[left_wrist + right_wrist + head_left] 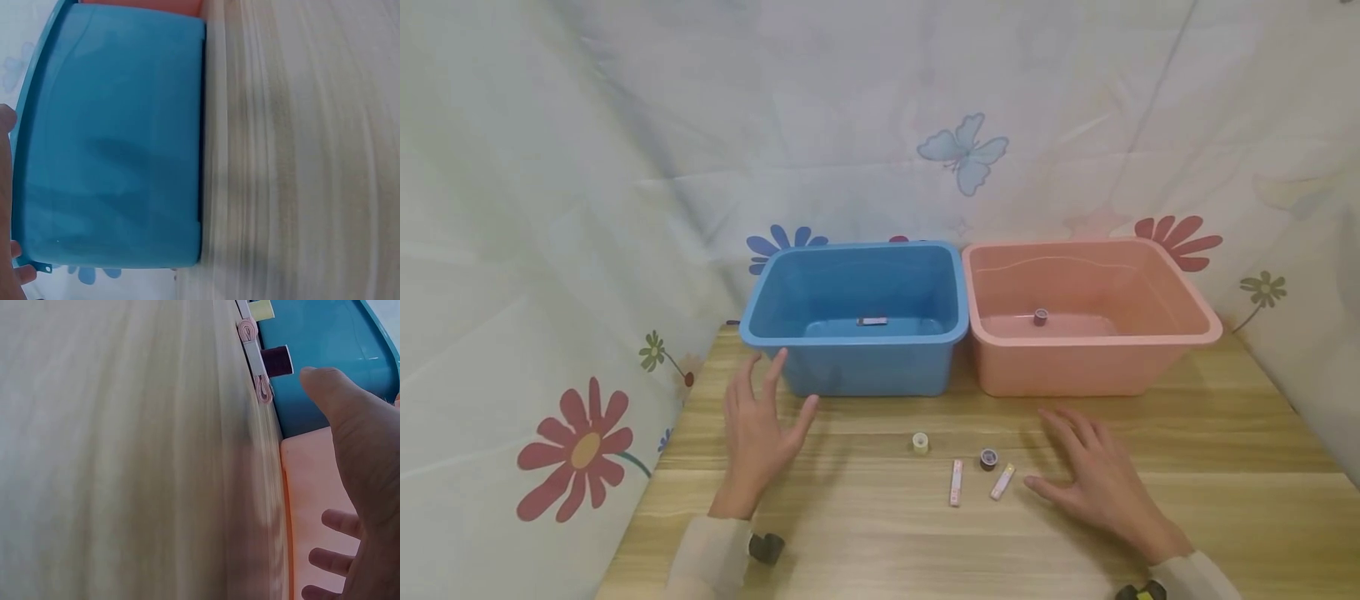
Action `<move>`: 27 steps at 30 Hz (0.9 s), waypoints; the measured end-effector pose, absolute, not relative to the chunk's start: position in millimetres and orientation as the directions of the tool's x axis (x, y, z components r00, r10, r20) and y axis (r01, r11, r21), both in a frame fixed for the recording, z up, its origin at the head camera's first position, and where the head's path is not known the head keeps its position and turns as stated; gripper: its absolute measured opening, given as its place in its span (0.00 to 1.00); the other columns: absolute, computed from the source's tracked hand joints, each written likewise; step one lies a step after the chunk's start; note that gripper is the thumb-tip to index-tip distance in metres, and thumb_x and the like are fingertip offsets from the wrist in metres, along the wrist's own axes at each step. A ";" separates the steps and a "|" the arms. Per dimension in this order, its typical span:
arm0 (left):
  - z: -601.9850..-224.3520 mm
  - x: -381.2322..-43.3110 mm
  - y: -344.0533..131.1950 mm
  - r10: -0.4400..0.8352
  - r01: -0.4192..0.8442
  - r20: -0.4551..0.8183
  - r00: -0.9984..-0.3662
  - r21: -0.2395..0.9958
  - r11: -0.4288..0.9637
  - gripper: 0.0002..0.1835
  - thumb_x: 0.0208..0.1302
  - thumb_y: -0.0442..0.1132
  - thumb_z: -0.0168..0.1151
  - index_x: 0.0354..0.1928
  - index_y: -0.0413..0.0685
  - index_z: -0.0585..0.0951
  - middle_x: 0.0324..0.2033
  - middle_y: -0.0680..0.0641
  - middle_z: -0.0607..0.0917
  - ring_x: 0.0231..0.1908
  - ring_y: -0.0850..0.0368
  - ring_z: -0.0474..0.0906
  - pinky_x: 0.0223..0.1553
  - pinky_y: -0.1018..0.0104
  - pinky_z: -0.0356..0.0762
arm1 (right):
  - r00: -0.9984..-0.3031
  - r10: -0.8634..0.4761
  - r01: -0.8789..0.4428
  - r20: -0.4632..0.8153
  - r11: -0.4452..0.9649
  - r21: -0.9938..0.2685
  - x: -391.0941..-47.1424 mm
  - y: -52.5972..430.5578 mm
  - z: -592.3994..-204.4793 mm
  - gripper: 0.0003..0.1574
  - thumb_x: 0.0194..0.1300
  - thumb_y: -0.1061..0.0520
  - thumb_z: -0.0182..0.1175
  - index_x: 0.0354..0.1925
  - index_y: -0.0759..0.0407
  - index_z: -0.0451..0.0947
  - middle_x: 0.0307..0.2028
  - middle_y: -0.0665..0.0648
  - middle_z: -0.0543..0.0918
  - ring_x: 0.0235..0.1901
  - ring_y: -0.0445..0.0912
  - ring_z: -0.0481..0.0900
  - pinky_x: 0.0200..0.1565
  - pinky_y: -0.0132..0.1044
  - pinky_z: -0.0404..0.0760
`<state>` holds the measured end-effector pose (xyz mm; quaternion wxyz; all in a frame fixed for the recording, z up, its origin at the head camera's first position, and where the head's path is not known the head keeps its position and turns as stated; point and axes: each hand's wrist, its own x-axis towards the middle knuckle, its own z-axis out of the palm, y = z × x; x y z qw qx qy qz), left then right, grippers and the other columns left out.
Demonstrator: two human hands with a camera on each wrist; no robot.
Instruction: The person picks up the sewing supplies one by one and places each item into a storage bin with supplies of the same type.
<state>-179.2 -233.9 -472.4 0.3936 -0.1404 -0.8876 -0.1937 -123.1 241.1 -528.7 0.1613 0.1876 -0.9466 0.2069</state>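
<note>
My left hand [758,433] is spread in the air by the front left corner of the blue bin [868,367], holding nothing. On the other side, my right hand [1101,479] hovers over the table with its fingers extended and thumb apart, also holding nothing. Just left of that thumb lie a dark thread spool [277,361] and a small folded bundle in a white paper band [1002,482]. Another such bundle [956,483] lies beside them. A pale yellow spool [921,443] stands farther left. In the right wrist view, a banded bundle [255,359] shows pink looped ends.
The pink bin [1067,371] stands right beside the blue one at the back of the wooden table [865,542]. A spool [1041,317] is inside the pink bin, and a banded bundle [872,321] lies in the blue bin. A patterned curtain [850,108] hangs behind.
</note>
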 end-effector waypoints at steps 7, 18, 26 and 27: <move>-467.8 -181.7 -233.4 0.071 0.414 0.773 -0.631 0.258 0.873 0.38 0.65 0.61 0.59 0.74 0.53 0.70 0.64 0.28 0.70 0.59 0.31 0.68 0.55 0.35 0.65 | -0.881 -0.282 -0.415 0.380 0.846 -0.334 -123.9 234.4 -529.5 0.62 0.51 0.27 0.74 0.72 0.57 0.67 0.61 0.63 0.74 0.58 0.63 0.71 0.58 0.67 0.66; -459.4 -186.3 -237.3 0.033 0.422 0.805 -0.592 0.275 0.864 0.35 0.66 0.57 0.60 0.71 0.50 0.73 0.56 0.24 0.71 0.54 0.30 0.68 0.50 0.35 0.66 | -0.902 -0.270 -0.387 0.336 0.850 -0.358 -122.9 227.2 -531.6 0.61 0.51 0.26 0.74 0.71 0.56 0.68 0.60 0.60 0.75 0.58 0.60 0.71 0.55 0.67 0.70; -448.2 -193.1 -244.2 -0.040 0.409 0.814 -0.579 0.333 0.849 0.35 0.66 0.56 0.62 0.71 0.48 0.72 0.69 0.28 0.62 0.66 0.31 0.62 0.60 0.30 0.62 | -0.907 -0.279 -0.387 0.316 0.849 -0.360 -121.5 220.0 -533.2 0.59 0.51 0.25 0.73 0.70 0.54 0.69 0.61 0.58 0.76 0.59 0.59 0.71 0.56 0.67 0.70; -447.5 -194.0 -244.8 -0.050 0.412 0.814 -0.578 0.344 0.844 0.35 0.65 0.55 0.63 0.71 0.48 0.72 0.71 0.29 0.60 0.67 0.30 0.61 0.61 0.29 0.62 | -0.906 -0.281 -0.389 0.318 0.849 -0.358 -121.3 219.4 -533.7 0.59 0.51 0.25 0.73 0.70 0.55 0.69 0.61 0.58 0.76 0.60 0.59 0.71 0.57 0.67 0.70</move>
